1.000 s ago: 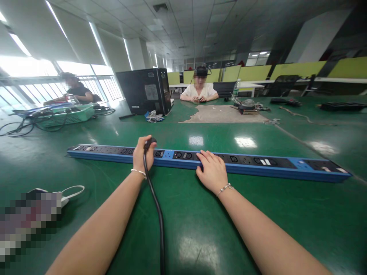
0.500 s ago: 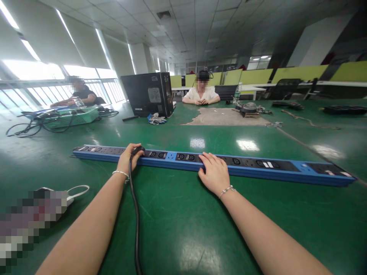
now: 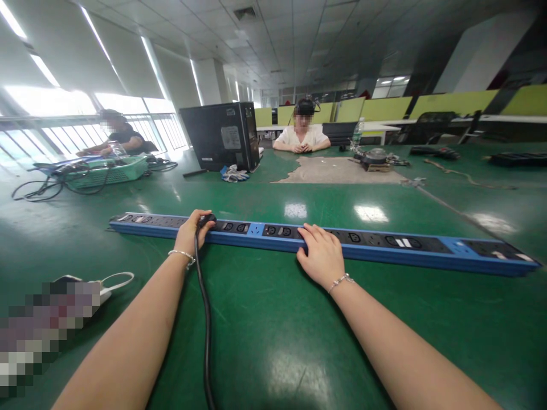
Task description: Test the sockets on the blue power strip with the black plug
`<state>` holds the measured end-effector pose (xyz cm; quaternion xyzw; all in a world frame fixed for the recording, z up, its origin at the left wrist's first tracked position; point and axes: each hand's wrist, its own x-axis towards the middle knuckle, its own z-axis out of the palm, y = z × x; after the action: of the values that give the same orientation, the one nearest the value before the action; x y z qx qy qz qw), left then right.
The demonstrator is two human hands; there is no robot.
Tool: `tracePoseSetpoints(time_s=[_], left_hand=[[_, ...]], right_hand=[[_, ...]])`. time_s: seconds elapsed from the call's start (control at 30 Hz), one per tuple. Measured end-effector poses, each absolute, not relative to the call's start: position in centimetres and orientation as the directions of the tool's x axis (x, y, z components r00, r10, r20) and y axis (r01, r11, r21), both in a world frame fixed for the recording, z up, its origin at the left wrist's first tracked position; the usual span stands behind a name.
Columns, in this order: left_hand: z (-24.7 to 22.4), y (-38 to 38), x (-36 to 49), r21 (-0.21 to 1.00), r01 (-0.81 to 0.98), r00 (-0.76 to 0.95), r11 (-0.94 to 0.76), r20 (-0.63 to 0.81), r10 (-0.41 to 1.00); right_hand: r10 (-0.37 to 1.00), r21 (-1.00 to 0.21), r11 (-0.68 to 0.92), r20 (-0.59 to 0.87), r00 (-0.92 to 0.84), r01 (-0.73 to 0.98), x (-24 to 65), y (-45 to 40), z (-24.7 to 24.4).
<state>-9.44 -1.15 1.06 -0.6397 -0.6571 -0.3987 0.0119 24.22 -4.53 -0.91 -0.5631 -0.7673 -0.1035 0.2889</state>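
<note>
A long blue power strip [image 3: 265,244] with black socket panels lies across the green table. My left hand [image 3: 188,233] is closed around a black plug [image 3: 208,218] at the strip's top face, left of its middle. From that plug a thick black cable [image 3: 207,319] runs down toward me. Whether the plug is seated in a socket cannot be made out behind my fingers. Right of the middle, my right hand [image 3: 322,256] grips the strip, its fingers over the top and its thumb against the near side.
A pixelated object with a white loop [image 3: 119,280] lies at left. Farther back are a green basket [image 3: 106,173] with cables, a black computer case [image 3: 217,139], gloves [image 3: 233,173] and a bottle [image 3: 358,132]. One person [image 3: 301,134] sits opposite, another [image 3: 122,136] at far left.
The view has shifted slightly. Both hands keep their places, the left on the plug and the right on the power strip.
</note>
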Motion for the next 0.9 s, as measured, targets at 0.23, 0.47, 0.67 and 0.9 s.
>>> tracePoseSetpoints(time_s=[0.23, 0.47, 0.67, 0.9], left_hand=[[0.96, -1.11, -9.97, 0.480, 0.864, -0.141, -0.152, 0.522, 0.841], [0.85, -1.19, -9.95, 0.467, 0.855, -0.073, -0.226, 0.539, 0.839], [0.37, -1.01, -10.17, 0.479, 0.846, -0.043, -0.235, 0.499, 0.866], [0.63, -1.44, -9.92, 0.419, 0.887, -0.023, -0.196, 0.463, 0.886]], right_hand=[[0.808, -0.182, 0.339, 0.558, -0.187, 0.923, 24.24, -4.52, -0.86], [0.812, -0.203, 0.334, 0.559, -0.171, 0.921, 24.09, -4.48, -0.77], [0.812, -0.215, 0.340, 0.559, -0.170, 0.916, 24.11, -4.52, -0.76], [0.809, -0.219, 0.340, 0.565, -0.165, 0.914, 24.05, -4.40, -0.92]])
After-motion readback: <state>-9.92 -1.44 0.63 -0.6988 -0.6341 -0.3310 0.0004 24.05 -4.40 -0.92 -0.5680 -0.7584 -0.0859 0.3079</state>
